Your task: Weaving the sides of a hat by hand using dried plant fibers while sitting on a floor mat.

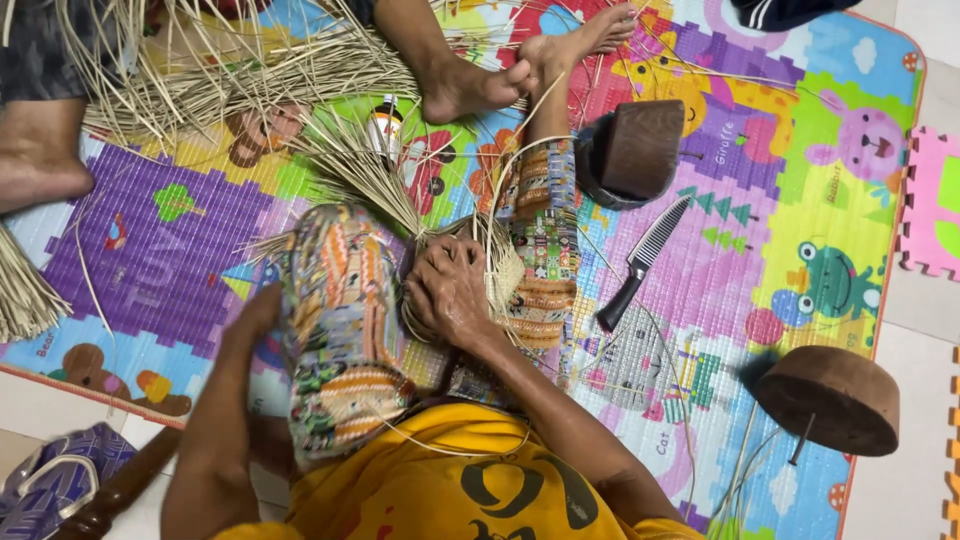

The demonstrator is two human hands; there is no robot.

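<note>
I sit on a colourful play mat (800,200) with my legs in patterned trousers (340,320) stretched forward. My right hand (450,292) is closed on a small woven straw piece (503,268) held between my knees; loose pale strands (370,170) fan out from it toward the far side. My left hand (257,312) is blurred beside my left knee, low over the mat. Whether it holds anything cannot be told.
A serrated knife with a black handle (640,265) lies right of my leg. A dark wooden block (640,148) and a round wooden mould (830,398) stand on the mat. A small bottle (385,125), straw bundles (230,70) and another person's bare feet (470,88) lie ahead.
</note>
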